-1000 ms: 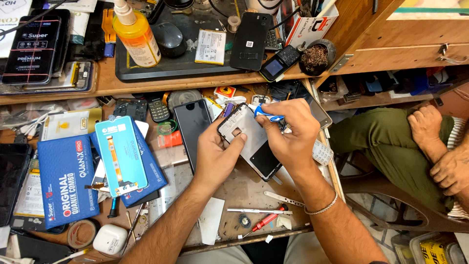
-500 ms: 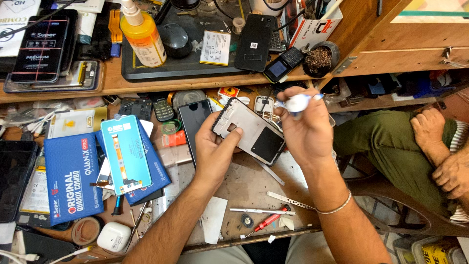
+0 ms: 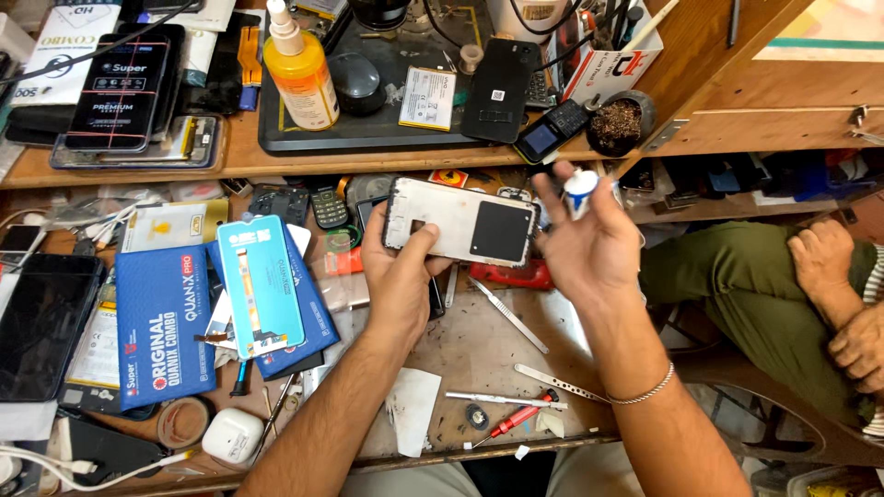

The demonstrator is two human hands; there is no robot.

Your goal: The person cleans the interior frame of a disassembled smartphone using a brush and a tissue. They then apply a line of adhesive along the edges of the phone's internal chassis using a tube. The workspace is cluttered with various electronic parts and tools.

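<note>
Wooden bench point(image 3: 497, 340): tweezers point(image 3: 508, 313), red screwdriver point(image 3: 516, 421), blue boxes point(image 3: 166, 322).

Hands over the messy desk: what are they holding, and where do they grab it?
Left hand grips the phone frame by its left end; right hand pinches a small white tube at its fingertips.

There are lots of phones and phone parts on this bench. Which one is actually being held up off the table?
The white phone frame with a black square patch, gripped in the left hand. The other phones lie flat on the bench or shelf.
</note>
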